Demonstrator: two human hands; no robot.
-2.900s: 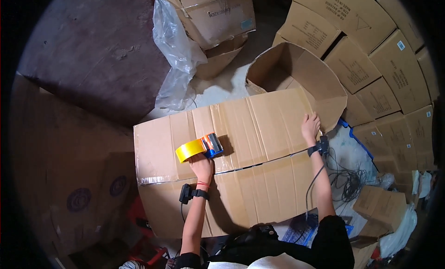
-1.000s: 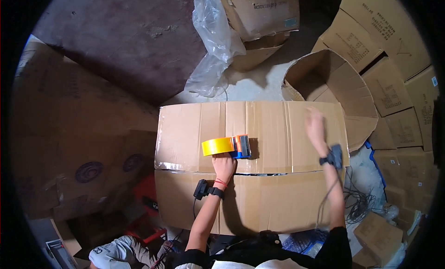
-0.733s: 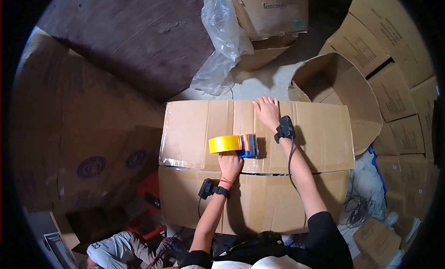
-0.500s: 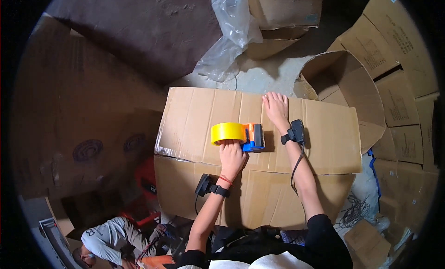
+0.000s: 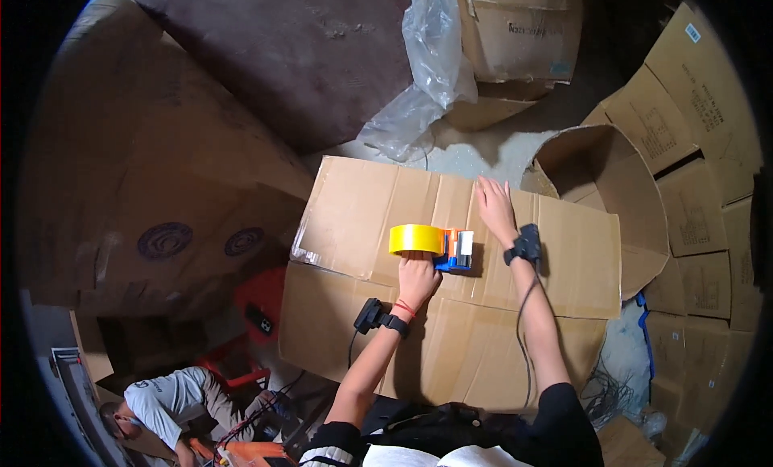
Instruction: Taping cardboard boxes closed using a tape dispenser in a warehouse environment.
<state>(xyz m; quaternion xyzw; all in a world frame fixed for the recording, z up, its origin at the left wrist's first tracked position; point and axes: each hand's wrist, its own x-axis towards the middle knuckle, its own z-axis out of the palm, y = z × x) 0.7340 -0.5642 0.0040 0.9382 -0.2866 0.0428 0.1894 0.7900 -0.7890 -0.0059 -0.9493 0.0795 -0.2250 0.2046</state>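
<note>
A large closed cardboard box [image 5: 346, 306] lies in front of me, its two top flaps meeting along a seam that runs left to right. My left hand [image 5: 419, 280] grips a tape dispenser [image 5: 456, 262] above the far flap, fingers reaching into its yellow tape roll [image 5: 416, 238]. The dispenser's orange and blue head points right, and the fingertips are hidden by the roll. To the right of it, my right hand [image 5: 496, 209] rests flat on the far flap, fingers stretched to the far edge. Both wrists carry black strapped devices.
An open carton [image 5: 596, 165] stands beyond the box's right end, near stacked cartons [image 5: 696, 201]. Clear plastic sheeting [image 5: 431, 64] hangs at the far side. Big dark cartons [image 5: 169, 185] fill the left. At lower left, another person [image 5: 165, 402] bends beside a red stool [image 5: 262, 306].
The whole view has shifted and turned slightly, so the box sits a little lower and tilted. Both hands keep nearly the same places on it. A white patch now shows on the dispenser's head.
</note>
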